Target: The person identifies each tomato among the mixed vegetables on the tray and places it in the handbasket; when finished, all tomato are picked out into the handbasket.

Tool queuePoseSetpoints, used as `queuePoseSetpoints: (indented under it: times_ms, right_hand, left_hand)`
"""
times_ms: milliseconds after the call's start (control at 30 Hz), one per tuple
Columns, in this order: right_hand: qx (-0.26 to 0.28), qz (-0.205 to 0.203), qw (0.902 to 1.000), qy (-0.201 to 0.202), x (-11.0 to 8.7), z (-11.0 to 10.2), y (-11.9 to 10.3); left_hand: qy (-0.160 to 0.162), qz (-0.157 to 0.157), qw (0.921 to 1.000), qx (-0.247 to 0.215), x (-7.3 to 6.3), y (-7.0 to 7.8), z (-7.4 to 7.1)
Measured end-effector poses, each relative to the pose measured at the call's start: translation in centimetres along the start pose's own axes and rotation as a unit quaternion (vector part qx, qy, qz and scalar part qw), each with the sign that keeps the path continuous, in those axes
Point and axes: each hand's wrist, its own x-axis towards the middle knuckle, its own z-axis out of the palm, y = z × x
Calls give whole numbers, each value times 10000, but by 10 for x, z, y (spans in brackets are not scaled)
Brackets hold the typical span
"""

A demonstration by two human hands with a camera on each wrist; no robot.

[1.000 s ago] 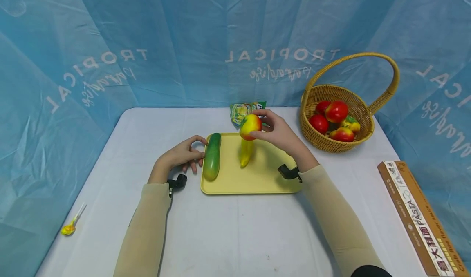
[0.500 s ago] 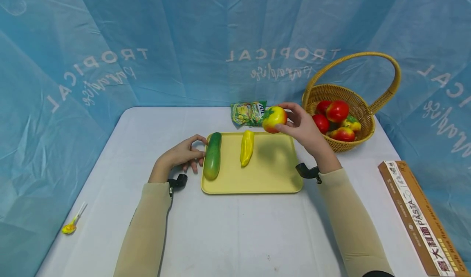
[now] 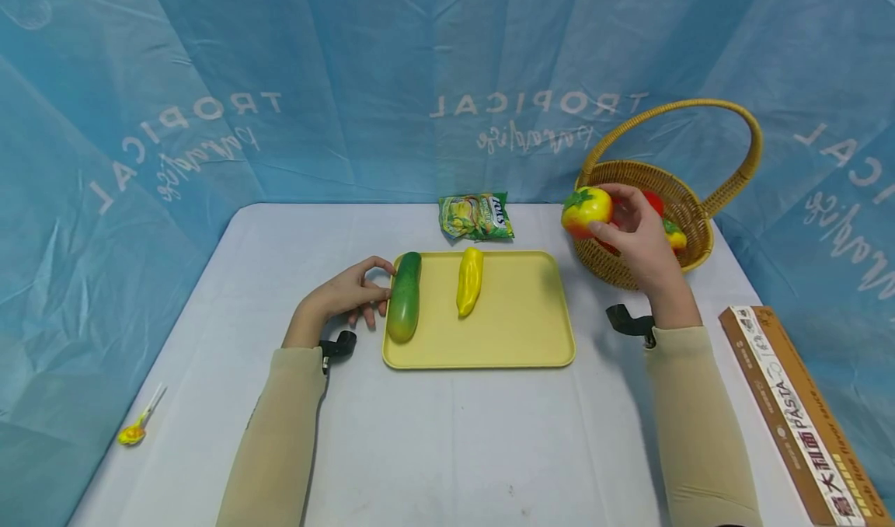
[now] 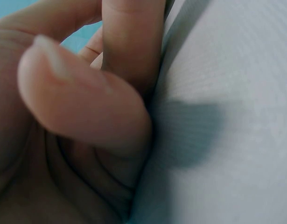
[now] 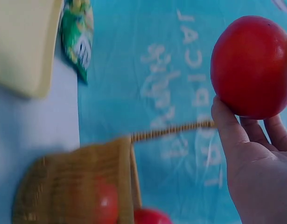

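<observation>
In the head view my right hand (image 3: 639, 239) grips a round fruit (image 3: 586, 211), yellow and red with a green leafy top. The fruit overlaps the left rim of the wicker basket (image 3: 608, 266); from the right wrist it shows its red side, held up in the fingertips. Several red and yellow fruits lie in the basket, partly hidden by my hand. On the left, my left hand (image 3: 343, 292) holds the yellow tray (image 3: 517, 317) by its left edge with thumb and forefinger. A green cucumber (image 3: 403, 298) and a long, tapered yellow vegetable or fruit (image 3: 469, 282) lie on the tray.
A green snack packet (image 3: 475, 216) lies behind the tray. Along the table's right side is a long pasta box (image 3: 797, 410), and near the left edge a yellow lollipop (image 3: 133, 434). The basket's tall handle (image 3: 751, 142) arches over it. A blue curtain hangs behind.
My right hand has carried the fruit rightward from above the tray to the basket's left rim, uncovering the yellow piece and the packet. The left hand has stayed in place.
</observation>
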Motion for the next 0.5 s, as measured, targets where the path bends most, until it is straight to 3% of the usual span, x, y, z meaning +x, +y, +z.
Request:
queuePoseSetpoints:
  times_ms: [233, 500]
  right_hand:
    - [-176, 328, 9972, 652, 2, -36, 13]
    - [-208, 596, 9936, 934, 1, -58, 25]
  left_hand:
    - [4, -21, 10000, -26, 0, 1, 0]
    - [29, -27, 10000, -26, 0, 0, 1]
